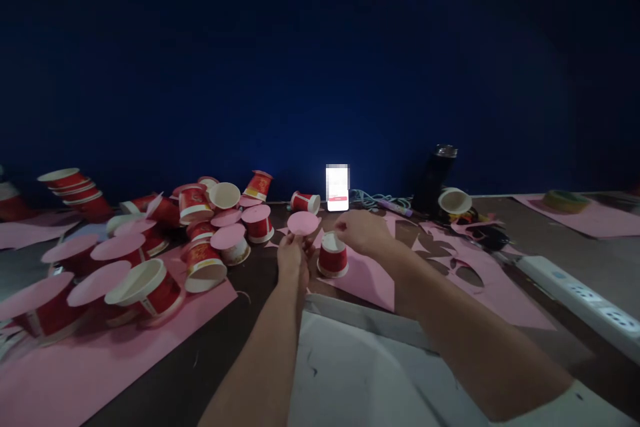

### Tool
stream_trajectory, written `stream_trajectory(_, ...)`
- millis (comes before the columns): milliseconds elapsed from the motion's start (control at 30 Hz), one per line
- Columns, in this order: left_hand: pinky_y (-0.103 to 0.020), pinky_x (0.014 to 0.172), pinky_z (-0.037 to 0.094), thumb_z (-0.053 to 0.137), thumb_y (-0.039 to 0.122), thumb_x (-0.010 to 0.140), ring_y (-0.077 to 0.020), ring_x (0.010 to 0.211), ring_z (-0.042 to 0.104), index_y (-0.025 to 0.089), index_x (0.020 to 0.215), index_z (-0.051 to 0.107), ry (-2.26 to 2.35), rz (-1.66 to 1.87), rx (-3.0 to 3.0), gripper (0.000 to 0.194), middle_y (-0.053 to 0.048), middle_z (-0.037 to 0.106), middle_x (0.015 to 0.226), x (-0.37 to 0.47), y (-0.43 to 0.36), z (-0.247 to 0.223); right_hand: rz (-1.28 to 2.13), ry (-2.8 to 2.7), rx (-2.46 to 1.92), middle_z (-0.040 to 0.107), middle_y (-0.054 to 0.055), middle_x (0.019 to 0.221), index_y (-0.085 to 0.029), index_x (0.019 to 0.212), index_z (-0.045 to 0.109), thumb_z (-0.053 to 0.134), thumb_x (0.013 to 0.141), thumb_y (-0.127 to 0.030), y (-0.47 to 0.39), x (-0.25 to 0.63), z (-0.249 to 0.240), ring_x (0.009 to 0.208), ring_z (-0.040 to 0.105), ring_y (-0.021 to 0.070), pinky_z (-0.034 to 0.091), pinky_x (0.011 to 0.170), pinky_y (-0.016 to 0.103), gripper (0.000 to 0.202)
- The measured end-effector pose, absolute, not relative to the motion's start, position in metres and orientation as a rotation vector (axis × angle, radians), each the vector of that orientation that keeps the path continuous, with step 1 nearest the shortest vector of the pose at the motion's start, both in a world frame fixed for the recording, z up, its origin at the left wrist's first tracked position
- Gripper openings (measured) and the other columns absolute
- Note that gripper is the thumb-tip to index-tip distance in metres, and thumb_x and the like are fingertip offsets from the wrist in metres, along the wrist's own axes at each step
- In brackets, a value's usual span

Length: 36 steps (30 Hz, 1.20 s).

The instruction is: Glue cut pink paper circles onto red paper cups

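Observation:
My left hand (294, 255) pinches the near edge of a round pink paper disc (303, 222), which it holds up off the table. Just to its right, a red paper cup (333, 260) stands upside down with its white base on top. My right hand (364, 231) is over the far right side of that base, its fingers curled together. Whether those fingertips touch the cup or hold something small cannot be made out. Under and beside the cup lies a cut pink sheet (367, 279).
Red cups, several topped with pink discs (229, 236), crowd the left. A lit phone (337, 190) leans at the back. To the right are a dark flask (434, 177), pink scraps (480, 280), a power strip (580, 297) and a tape roll (565, 201).

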<state>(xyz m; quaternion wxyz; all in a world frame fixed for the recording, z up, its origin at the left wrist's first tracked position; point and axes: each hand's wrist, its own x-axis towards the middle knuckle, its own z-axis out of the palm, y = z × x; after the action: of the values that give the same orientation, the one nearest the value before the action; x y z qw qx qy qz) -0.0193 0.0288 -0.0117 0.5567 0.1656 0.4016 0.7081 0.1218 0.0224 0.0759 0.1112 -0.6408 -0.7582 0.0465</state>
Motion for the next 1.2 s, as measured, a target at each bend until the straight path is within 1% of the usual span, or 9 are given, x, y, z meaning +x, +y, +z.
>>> stream_trajectory(100, -0.019, 0.05, 0.047, 0.062, 0.012, 0.071, -0.0076, 0.047, 0.055, 0.016, 0.077, 0.048, 0.93, 1.651, 0.375, 0.016, 0.004, 0.056, 0.057, -0.018, 0.029, -0.013, 0.091, -2.249, -1.89, 0.07, 0.003, 0.084, -0.027, 0.078, 0.072, 0.055, 0.074, -0.021, 0.022, 0.118, 0.075, 0.075, 0.061, 0.0178, 0.036, 0.061, 0.027, 0.019)
stream_trajectory(267, -0.02, 0.053, 0.049, 0.059, 0.012, 0.074, -0.01, 0.053, 0.06, 0.016, 0.078, 0.049, 0.908, 1.63, 0.385, 0.012, 0.003, 0.058, 0.059, -0.015, 0.025, -0.013, 0.008, -2.276, -1.867, 0.071, 0.004, 0.093, -0.029, 0.087, 0.073, 0.052, 0.077, -0.022, 0.022, 0.115, 0.072, 0.082, 0.063, 0.0201, 0.04, 0.067, 0.028, 0.023)
stream_trajectory(467, -0.023, 0.055, 0.052, 0.06, 0.011, 0.075, -0.0108, 0.053, 0.061, 0.015, 0.078, 0.05, 0.918, 1.594, 0.379, 0.01, 0.001, 0.059, 0.061, -0.015, 0.024, -0.013, -0.029, -2.267, -1.832, 0.072, 0.004, 0.091, -0.03, 0.088, 0.072, 0.049, 0.08, -0.023, 0.021, 0.115, 0.069, 0.08, 0.063, 0.021, 0.038, 0.065, 0.029, 0.026)
stream_trajectory(667, -0.022, 0.055, 0.052, 0.057, 0.012, 0.078, -0.0104, 0.052, 0.061, 0.017, 0.077, 0.05, 0.972, 1.565, 0.358, 0.009, 0.002, 0.059, 0.058, -0.014, 0.027, -0.016, 0.038, -2.251, -1.834, 0.071, 0.004, 0.093, -0.03, 0.089, 0.073, 0.047, 0.083, -0.027, 0.018, 0.116, 0.069, 0.082, 0.062, 0.021, 0.036, 0.064, 0.029, 0.027)
stream_trajectory(867, -0.021, 0.053, 0.052, 0.058, 0.011, 0.078, -0.0101, 0.051, 0.061, 0.016, 0.076, 0.052, 1.01, 1.538, 0.356, 0.008, 0.001, 0.06, 0.058, -0.014, 0.024, -0.012, 0.042, -2.25, -1.795, 0.07, 0.005, 0.082, -0.024, 0.077, 0.071, 0.04, 0.089, -0.035, 0.014, 0.122, 0.069, 0.071, 0.059, 0.0182, 0.031, 0.057, 0.027, 0.034)
stream_trajectory(967, -0.02, 0.052, 0.051, 0.056, 0.01, 0.079, -0.0085, 0.047, 0.059, 0.015, 0.075, 0.051, 1.026, 1.534, 0.349, 0.009, 0.002, 0.058, 0.056, -0.014, 0.023, -0.009, 0.073, -2.213, -1.744, 0.069, 0.005, 0.079, -0.022, 0.075, 0.068, 0.038, 0.091, -0.037, 0.015, 0.127, 0.066, 0.07, 0.059, 0.0175, 0.031, 0.058, 0.027, 0.038)
stream_trajectory(1067, -0.018, 0.049, 0.049, 0.052, 0.008, 0.082, -0.0075, 0.045, 0.057, 0.015, 0.073, 0.05, 1.045, 1.504, 0.334, 0.011, 0.002, 0.056, 0.055, -0.015, 0.023, -0.007, 0.164, -2.112, -1.718, 0.07, 0.005, 0.084, -0.022, 0.087, 0.069, 0.038, 0.092, -0.033, 0.019, 0.132, 0.058, 0.073, 0.061, 0.0173, 0.036, 0.062, 0.026, 0.034)
stream_trajectory(1133, -0.018, 0.047, 0.047, 0.052, 0.008, 0.081, -0.0081, 0.046, 0.057, 0.015, 0.074, 0.051, 1.054, 1.51, 0.315, 0.01, 0.0, 0.058, 0.057, -0.015, 0.024, -0.007, 0.224, -2.005, -1.688, 0.071, 0.005, 0.094, -0.024, 0.105, 0.067, 0.041, 0.09, -0.029, 0.023, 0.136, 0.05, 0.077, 0.063, 0.0176, 0.04, 0.068, 0.026, 0.03)
stream_trajectory(1200, -0.018, 0.046, 0.046, 0.055, 0.009, 0.08, -0.0085, 0.048, 0.057, 0.015, 0.077, 0.051, 1.058, 1.56, 0.289, 0.008, 0.0, 0.059, 0.059, -0.018, 0.025, -0.007, 0.268, -1.876, -1.639, 0.068, 0.006, 0.107, -0.024, 0.118, 0.06, 0.042, 0.088, -0.022, 0.028, 0.139, 0.04, 0.084, 0.064, 0.018, 0.043, 0.076, 0.028, 0.035)
